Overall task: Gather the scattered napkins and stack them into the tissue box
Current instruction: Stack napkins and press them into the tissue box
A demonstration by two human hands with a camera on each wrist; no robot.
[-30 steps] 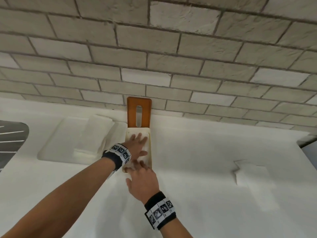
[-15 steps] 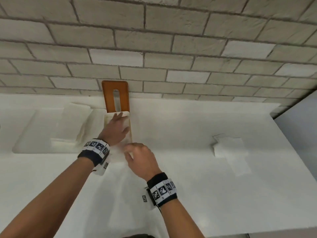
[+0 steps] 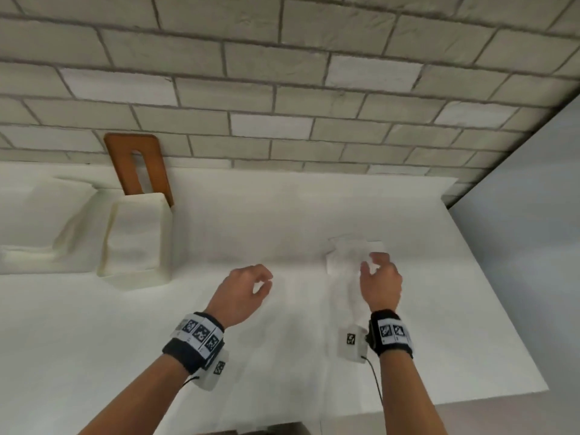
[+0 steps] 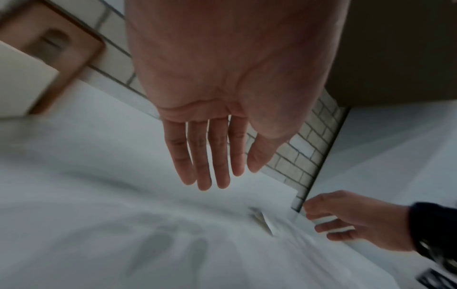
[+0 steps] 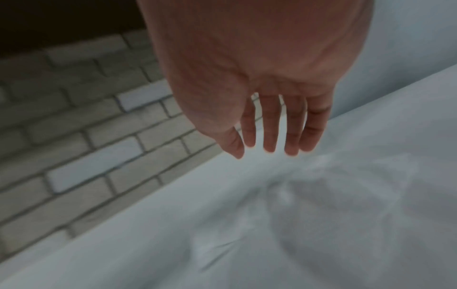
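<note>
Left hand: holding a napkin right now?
No. In the left wrist view the left hand has straight, empty fingers above the white counter.

Both forearms reach up from the bottom of the frame, each wrist wearing a dark band with black-and-white markers. The left hand [image 3: 243,291] sits mid-frame, fingers relaxed and holding nothing. The right hand [image 3: 381,285], further right, is likewise loose-fingered and empty.

Tissue box [image 3: 138,240]: cream. Lid [image 3: 138,164] behind it: orange-brown. Napkins [image 3: 348,255], counter [image 3: 251,221]: white. Wall [image 3: 282,89]: beige brick.
</note>
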